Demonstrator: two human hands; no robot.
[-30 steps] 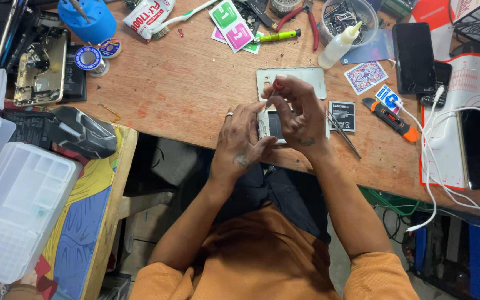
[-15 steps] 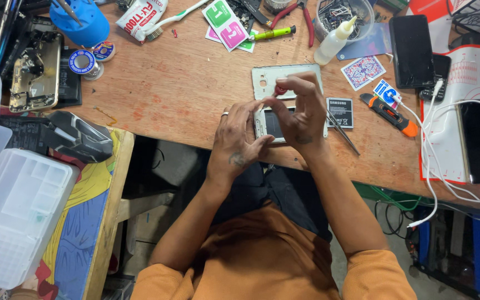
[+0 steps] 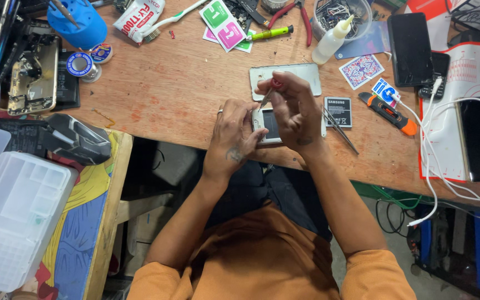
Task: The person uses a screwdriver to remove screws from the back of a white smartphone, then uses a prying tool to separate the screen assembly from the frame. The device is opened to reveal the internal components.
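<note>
- Left hand (image 3: 234,136) clamped on the left edge of the opened phone (image 3: 269,126), pinning it flat on the wooden table (image 3: 184,83) near the front edge.
- Right hand (image 3: 298,114) fingers closed around a small screwdriver (image 3: 269,93) with a red cap; shaft tilted down-left, tip at the phone's top-left corner.
- Phone lies face down, back off, mostly covered by both hands.
- White back cover (image 3: 287,74) lies flat just behind the hands, touching nothing else that I can see.
- Battery (image 3: 338,111) just right of the right hand; tweezers (image 3: 340,130) lie diagonal beside it, near the wrist.
- Orange-and-black utility knife (image 3: 389,105) further right, next to a white cable (image 3: 429,144).
- Squeeze bottle (image 3: 331,40) stands behind the cover; green pen (image 3: 270,33) to its left.
- Blue holder (image 3: 79,22) and solder spool (image 3: 79,64) at far left, well apart from the work.
</note>
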